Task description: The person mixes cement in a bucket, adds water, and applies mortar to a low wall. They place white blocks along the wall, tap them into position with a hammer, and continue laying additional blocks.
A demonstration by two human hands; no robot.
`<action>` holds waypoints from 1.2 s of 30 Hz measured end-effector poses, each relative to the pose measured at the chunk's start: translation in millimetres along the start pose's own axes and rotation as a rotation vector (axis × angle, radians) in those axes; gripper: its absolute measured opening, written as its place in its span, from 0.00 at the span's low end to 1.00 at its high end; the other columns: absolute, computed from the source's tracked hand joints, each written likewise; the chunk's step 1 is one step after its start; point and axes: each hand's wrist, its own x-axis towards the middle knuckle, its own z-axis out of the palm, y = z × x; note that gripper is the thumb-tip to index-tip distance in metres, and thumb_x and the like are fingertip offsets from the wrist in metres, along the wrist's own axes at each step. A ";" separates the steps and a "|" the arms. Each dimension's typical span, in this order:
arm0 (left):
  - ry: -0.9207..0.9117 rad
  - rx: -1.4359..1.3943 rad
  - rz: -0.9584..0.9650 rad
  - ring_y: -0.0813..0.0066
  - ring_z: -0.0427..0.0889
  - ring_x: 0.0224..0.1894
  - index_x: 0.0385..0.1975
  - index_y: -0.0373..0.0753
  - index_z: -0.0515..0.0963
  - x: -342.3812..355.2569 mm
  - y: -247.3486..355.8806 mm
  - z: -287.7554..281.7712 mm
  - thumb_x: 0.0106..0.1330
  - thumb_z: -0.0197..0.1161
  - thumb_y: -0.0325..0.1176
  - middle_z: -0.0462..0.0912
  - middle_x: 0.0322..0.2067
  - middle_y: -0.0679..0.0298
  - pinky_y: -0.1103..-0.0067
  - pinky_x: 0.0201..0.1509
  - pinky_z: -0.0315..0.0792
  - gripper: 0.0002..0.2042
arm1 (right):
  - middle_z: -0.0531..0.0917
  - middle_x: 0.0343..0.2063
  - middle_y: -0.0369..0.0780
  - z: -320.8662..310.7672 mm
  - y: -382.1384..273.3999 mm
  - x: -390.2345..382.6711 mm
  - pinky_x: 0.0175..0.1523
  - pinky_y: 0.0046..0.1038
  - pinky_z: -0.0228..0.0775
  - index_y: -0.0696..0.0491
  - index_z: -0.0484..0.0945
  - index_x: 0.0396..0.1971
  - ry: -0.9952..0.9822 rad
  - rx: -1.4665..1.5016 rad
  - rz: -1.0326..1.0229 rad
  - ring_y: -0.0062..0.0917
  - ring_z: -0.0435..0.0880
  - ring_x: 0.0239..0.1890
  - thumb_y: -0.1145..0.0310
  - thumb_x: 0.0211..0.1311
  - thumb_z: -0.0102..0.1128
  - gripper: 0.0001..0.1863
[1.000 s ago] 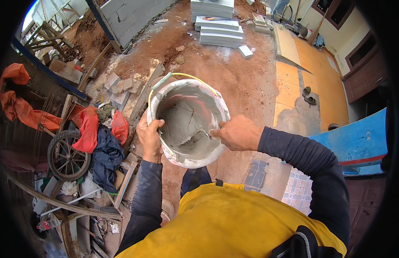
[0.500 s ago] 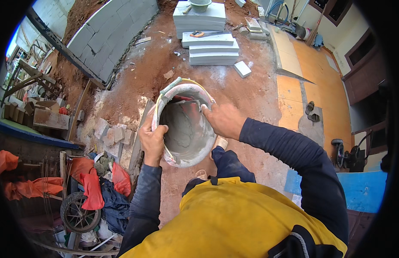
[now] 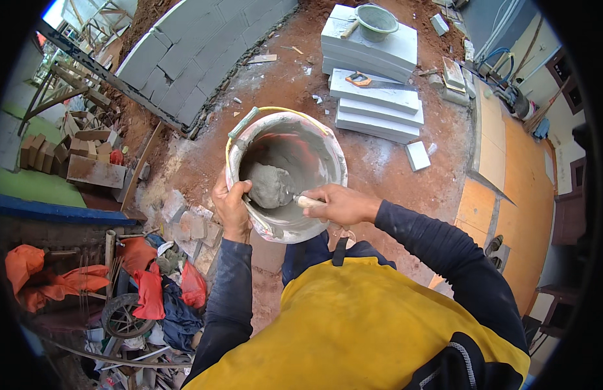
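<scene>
A mortar-smeared bucket (image 3: 338, 162) is held in front of my body, its mouth toward me. Its yellow wire bail with a pale grip lies along the far rim. My left hand (image 3: 232, 208) is closed on the bucket's left rim, thumb over the edge. Fingers wrapped round the pale handle of a trowel (image 3: 306, 201), my right hand (image 3: 343, 205) is over the near right part of the bucket. Grey wet mortar (image 3: 267, 184) is heaped at the trowel's end, which hides most of the blade. More mortar coats the bucket's inner wall.
Ahead stands a stack of pale blocks (image 3: 373, 55), with a handsaw (image 3: 360, 79) and a basin (image 3: 377, 21) on it. A block wall (image 3: 204, 55) runs at far left. Broken pieces (image 3: 191, 227) and a wheel (image 3: 127, 316) among rubbish lie left; orange tiled floor (image 3: 519, 169) is at right.
My right hand has moved from the bucket's right rim down toward its near side, the trowel handle now showing, with mortar heaped at its end. The surroundings have shifted rightward in view.
</scene>
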 end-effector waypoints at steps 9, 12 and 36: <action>0.042 -0.025 -0.074 0.71 0.83 0.56 0.65 0.25 0.78 272.5 -38.4 12.5 0.55 0.57 0.19 0.85 0.57 0.58 0.79 0.64 0.72 0.31 | 0.86 0.37 0.51 -212.5 -54.9 207.9 0.36 0.45 0.84 0.54 0.79 0.62 -0.041 -1.051 -0.301 0.46 0.90 0.31 0.69 0.59 0.66 0.28; 0.016 0.071 -0.059 0.70 0.81 0.59 0.65 0.25 0.78 349.3 -35.4 18.3 0.53 0.59 0.20 0.84 0.59 0.57 0.79 0.65 0.70 0.32 | 0.87 0.34 0.51 -260.3 -80.0 288.6 0.36 0.46 0.84 0.55 0.82 0.58 0.340 -1.028 -0.237 0.46 0.91 0.32 0.69 0.60 0.64 0.24; -0.081 -0.034 -0.291 0.72 0.83 0.49 0.61 0.24 0.79 1010.8 -38.3 108.3 0.55 0.59 0.20 0.86 0.49 0.58 0.78 0.59 0.75 0.29 | 0.85 0.39 0.51 -677.4 -166.1 770.3 0.36 0.39 0.85 0.60 0.80 0.61 0.051 -1.059 -0.422 0.42 0.90 0.33 0.70 0.61 0.64 0.27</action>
